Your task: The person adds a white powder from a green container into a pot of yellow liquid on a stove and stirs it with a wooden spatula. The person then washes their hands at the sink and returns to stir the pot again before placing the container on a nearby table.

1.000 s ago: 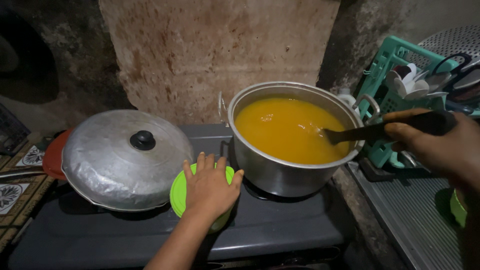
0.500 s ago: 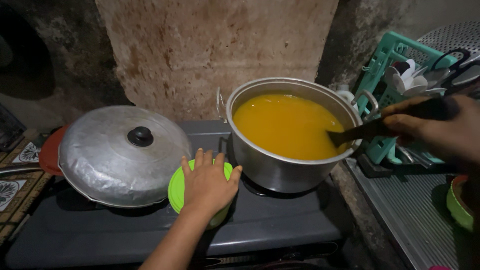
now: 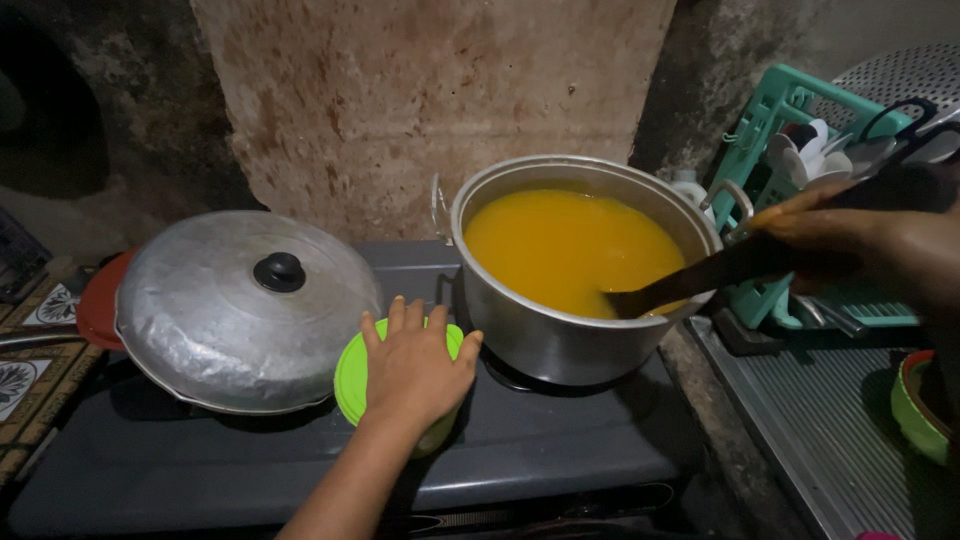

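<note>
My left hand (image 3: 415, 362) lies flat, fingers spread, on top of a round green lid or container (image 3: 350, 378) that sits on the dark stove between two pots. My right hand (image 3: 850, 240) grips the handle of a dark ladle (image 3: 700, 275), whose end dips into orange-yellow liquid (image 3: 570, 250) in a large steel pot (image 3: 560, 335) on the right burner.
A domed metal lid with a black knob (image 3: 240, 305) covers a pan on the left burner, with a red rim (image 3: 95, 300) showing behind it. A teal dish rack (image 3: 775, 130) with utensils stands at right. A green bowl (image 3: 915, 410) rests on the ribbed metal counter.
The ladle's end has sunk lower toward the near right side of the pot. My left hand stays pressed on the green lid.
</note>
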